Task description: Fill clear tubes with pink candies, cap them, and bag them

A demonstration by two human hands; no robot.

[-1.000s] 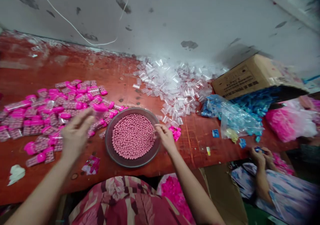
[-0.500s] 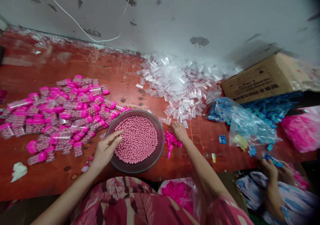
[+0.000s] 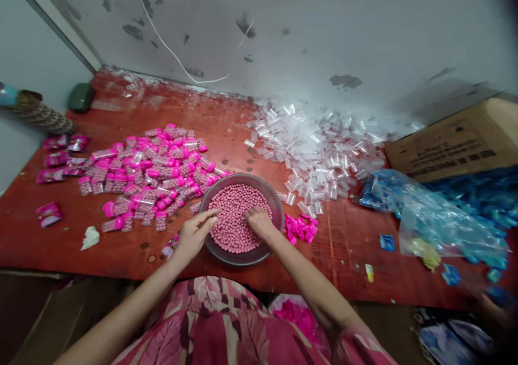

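A dark round bowl (image 3: 277, 203) full of small pink beads (image 3: 232, 214) stands in front of me on the table. My left hand (image 3: 195, 235) is at the bowl's left side, thumb and fingers drawn together over the edge of the beads. Whatever it may pinch is too small to make out. Down among the beads on the right is my right hand (image 3: 259, 223), its fingers curled; what lies between them is hidden. Beside the bowl's right rim is a small heap of bright pink caps (image 3: 300, 228). Left of the bowl lie many bead-filled clear bottles (image 3: 151, 168) with pink caps.
Clear empty tubes (image 3: 319, 149) are piled near the wall. At right are a cardboard box (image 3: 453, 138), a plastic bag (image 3: 437, 214) and blue packets (image 3: 387, 242). Pink packets (image 3: 49, 214) and crumpled white paper (image 3: 90, 237) lie at left. Another person's blurred hand (image 3: 491, 308) shows far right.
My right hand has moved left from the pink caps into the beads. The left hand stays at the bowl's left side. The view has swung left, showing more of the table's left end.
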